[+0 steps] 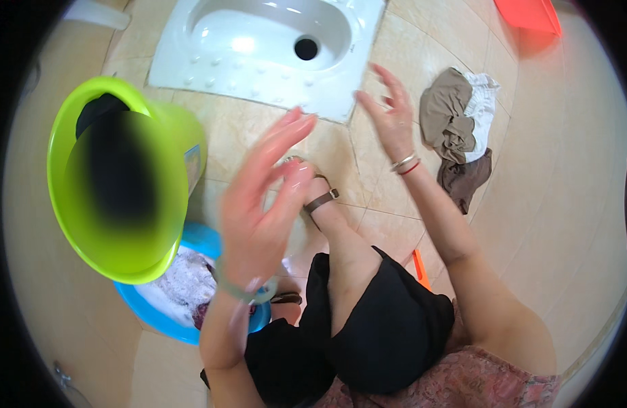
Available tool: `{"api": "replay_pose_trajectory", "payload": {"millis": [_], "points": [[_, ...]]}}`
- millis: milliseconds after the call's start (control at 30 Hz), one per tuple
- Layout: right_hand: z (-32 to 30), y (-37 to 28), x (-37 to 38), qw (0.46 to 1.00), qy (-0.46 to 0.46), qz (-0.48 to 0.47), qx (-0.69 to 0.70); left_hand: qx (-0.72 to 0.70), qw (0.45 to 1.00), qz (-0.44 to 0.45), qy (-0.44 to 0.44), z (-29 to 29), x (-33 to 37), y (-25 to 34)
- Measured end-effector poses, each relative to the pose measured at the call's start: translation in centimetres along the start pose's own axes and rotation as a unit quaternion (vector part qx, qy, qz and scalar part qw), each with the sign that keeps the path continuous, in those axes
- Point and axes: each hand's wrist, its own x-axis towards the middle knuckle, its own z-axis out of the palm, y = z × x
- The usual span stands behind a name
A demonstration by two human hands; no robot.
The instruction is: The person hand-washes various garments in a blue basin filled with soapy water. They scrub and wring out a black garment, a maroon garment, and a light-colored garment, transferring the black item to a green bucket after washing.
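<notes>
Left hand (262,211) up, wet-looking, empty, thumb wide of the fingers, right of the lime-green bucket (181,129); I see blurred black stuff (120,170) in that. Blue basin (147,316) near left, partly hidden by bucket, soapy laundry (184,279) inside. Right hand (392,122) farther out, also empty, fingers apart, left of brown-and-white clothes pile (449,112) on tiled floor (388,234).

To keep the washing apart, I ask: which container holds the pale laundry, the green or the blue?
The blue basin, partly hidden by the green bucket. Pale, foamy-looking cloth shows inside it, whereas the bucket shows only dark contents.
</notes>
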Motion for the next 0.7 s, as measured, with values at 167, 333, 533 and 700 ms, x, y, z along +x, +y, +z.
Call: {"api": "replay_pose_trajectory", "payload": {"millis": [167, 333, 533, 700], "points": [[-14.0, 20.1, -3.5, 0.869, 0.080, 0.142, -0.468, -0.189, 0.935, -0.255, -0.161, 7.6, 3.7, -8.2], [-17.4, 23.6, -7.7, 0.793, 0.045, 0.406, -0.453, -0.236, 0.871, -0.371, -0.219, 11.3, 3.1, -12.1], [-15.2, 30.2, -12.0, 0.860, 0.149, 0.355, -0.335, -0.382, 0.787, -0.418, -0.243, 14.4, 2.8, -15.2], [-12.4, 26.3, -11.2, 0.892, 0.156, 0.355, -0.232, -0.396, 0.771, -0.441, -0.233, 15.6, 3.2, -16.2]]}}
